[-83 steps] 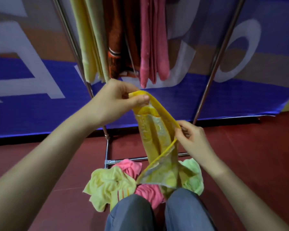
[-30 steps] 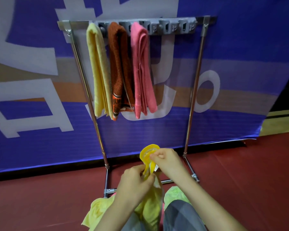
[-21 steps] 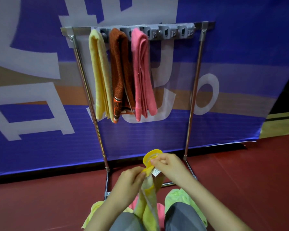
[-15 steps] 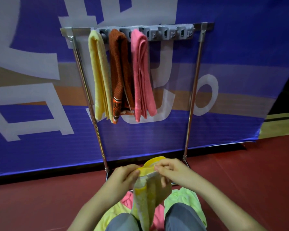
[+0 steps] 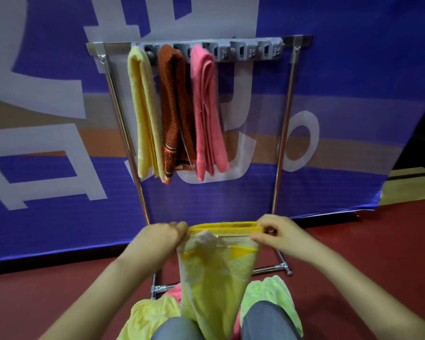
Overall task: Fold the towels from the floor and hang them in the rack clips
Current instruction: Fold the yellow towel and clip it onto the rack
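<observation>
Three towels are done. They hang folded, side by side at the left end of the grey plastic clip strip (image 5: 245,51) on top of the chrome-tube rack (image 5: 284,133): a pale yellow terry towel (image 5: 144,111), a rust-brown woven towel (image 5: 174,106) and a pink terry towel (image 5: 206,106). The clips to the right of the pink one stand free; their exact count is unclear.

Fourth item, in hand: a bright yellow patterned towel (image 5: 216,273). It is held up in front of the rack's foot, with its top edge stretched level between the two hands.
- Left hand (image 5: 157,238): grip clamped on the left corner, fingers curled over the hem.
- Right hand (image 5: 277,235): grip pinched on the right corner.
- Two hems run together along the top, so it looks doubled once. The rest hangs down between the grey-trousered knees (image 5: 268,322).

Not yet started, crumpled on the dark red floor (image 5: 353,253) at the rack's base: a lime-green towel (image 5: 268,290), a pale yellow-green towel (image 5: 152,315) and a scrap of pink cloth (image 5: 174,292) between them.

Judgement: close to halfway. The fourth towel is mid-fold and likely needs narrowing before it goes into the free clip beside the pink towel. At least three more follow.
</observation>
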`<state>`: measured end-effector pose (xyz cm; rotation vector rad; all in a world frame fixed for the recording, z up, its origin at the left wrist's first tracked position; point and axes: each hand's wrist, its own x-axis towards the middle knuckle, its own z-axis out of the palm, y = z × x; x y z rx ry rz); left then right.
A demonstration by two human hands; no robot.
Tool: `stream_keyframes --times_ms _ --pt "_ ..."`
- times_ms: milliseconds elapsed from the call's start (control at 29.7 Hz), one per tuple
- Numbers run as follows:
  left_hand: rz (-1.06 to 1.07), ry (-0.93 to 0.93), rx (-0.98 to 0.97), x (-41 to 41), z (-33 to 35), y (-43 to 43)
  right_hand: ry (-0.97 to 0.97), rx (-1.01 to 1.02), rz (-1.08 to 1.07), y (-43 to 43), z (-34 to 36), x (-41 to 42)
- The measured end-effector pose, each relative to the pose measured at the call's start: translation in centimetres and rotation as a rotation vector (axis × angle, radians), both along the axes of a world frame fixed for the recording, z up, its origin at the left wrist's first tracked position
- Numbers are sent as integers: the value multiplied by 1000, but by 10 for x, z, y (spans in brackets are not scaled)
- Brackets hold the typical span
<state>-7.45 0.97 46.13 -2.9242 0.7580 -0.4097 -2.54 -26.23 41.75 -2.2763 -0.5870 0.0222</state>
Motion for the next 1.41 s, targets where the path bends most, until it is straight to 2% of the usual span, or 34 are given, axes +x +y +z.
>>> stream_keyframes --times_ms 67,101,168,236,303,438,539,640,707,842,1078,1414 --pt "7 -117 63 9 8 1 -13 112 -4 1 14 0" --pt "17 -116 26 12 10 3 -18 162 -3 1 22 1" --pt "-19 -48 -148 15 18 6 -24 261 4 0 36 0" --pt "-55 -55 -319 16 27 4 -53 321 -12 1 50 1" --pt "-66 -78 -359 19 42 3 -128 348 -40 3 66 3" --pt "-83 -213 -32 30 69 4 -271 395 -69 4 89 13" --pt "-71 -275 130 31 80 0 -298 371 -125 5 103 19" --pt "7 -300 -10 33 95 -6 -399 367 -190 4 123 24" --pt "55 -346 -12 35 100 -9 -409 333 -212 3 132 28" --pt "64 -304 15 39 96 -13 -368 264 -210 -1 130 30" --pt "48 -223 -230 38 80 -10 -346 275 -265 3 110 29" --pt "37 -187 -370 35 90 -6 -343 315 -299 10 112 31"
